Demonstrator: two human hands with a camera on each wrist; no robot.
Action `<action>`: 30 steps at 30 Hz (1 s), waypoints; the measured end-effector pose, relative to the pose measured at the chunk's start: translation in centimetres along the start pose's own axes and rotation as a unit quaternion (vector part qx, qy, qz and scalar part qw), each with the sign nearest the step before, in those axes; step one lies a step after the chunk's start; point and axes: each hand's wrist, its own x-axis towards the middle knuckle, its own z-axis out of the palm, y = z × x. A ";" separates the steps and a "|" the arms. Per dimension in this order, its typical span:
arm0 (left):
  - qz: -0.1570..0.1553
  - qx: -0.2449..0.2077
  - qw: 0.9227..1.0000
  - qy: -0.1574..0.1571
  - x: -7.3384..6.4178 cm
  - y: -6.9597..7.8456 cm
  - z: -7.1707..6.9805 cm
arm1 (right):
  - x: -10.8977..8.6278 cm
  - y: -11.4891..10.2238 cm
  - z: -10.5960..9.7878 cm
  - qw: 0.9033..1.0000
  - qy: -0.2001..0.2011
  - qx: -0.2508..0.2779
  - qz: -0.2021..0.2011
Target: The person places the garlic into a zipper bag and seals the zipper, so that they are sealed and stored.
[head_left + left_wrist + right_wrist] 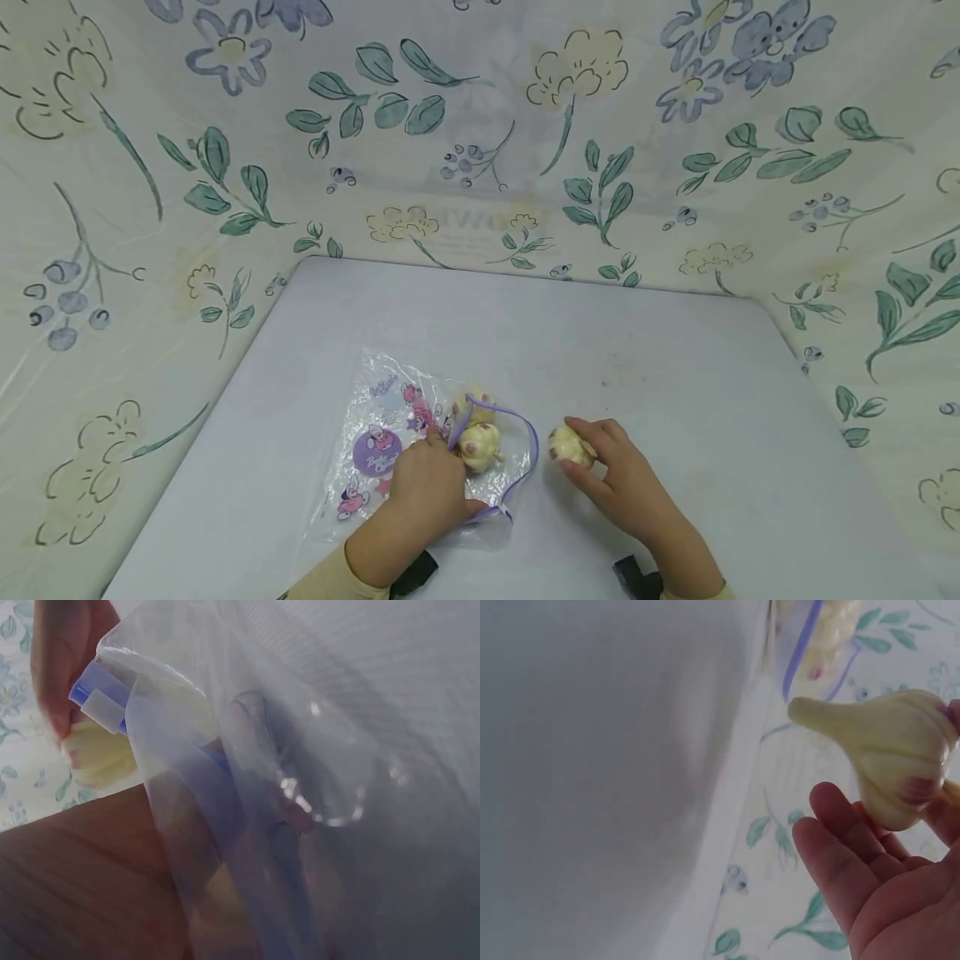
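Observation:
A clear printed zip bag [377,451] with a purple zip edge lies on the table, its mouth spread toward the right. Inside it, a garlic bulb [479,445] sits close to the opening, with another garlic bulb [476,405] behind it. My left hand [429,483] holds the bag at its mouth; film covers part of those fingers in the left wrist view. Just right of the opening, my right hand [621,475] pinches a pale garlic bulb [900,754] with purplish patches. Its stem points toward the bag in the right wrist view.
The white table [675,367] extends behind and right of the hands. A floral sheet [480,167] rises around its back and sides. At the zip's near end is a white slider [103,711]. Black wrist gear [637,577] shows by the right forearm.

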 end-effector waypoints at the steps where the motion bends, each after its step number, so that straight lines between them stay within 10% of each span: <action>1: 0.000 -0.001 1.000 0.001 0.0 0.0 0.0 | 0.0 -0.3 0.2 1.000 -0.001 -0.005 -0.015; 21: 0.002 -0.011 1.000 -0.005 0.2 -0.1 0.4 | 0.5 -2.1 2.5 0.979 -0.061 0.041 -0.192; 30: -0.002 -0.027 1.000 0.016 0.3 -0.2 0.6 | 1.5 -3.5 4.0 0.983 -0.076 -0.014 -0.164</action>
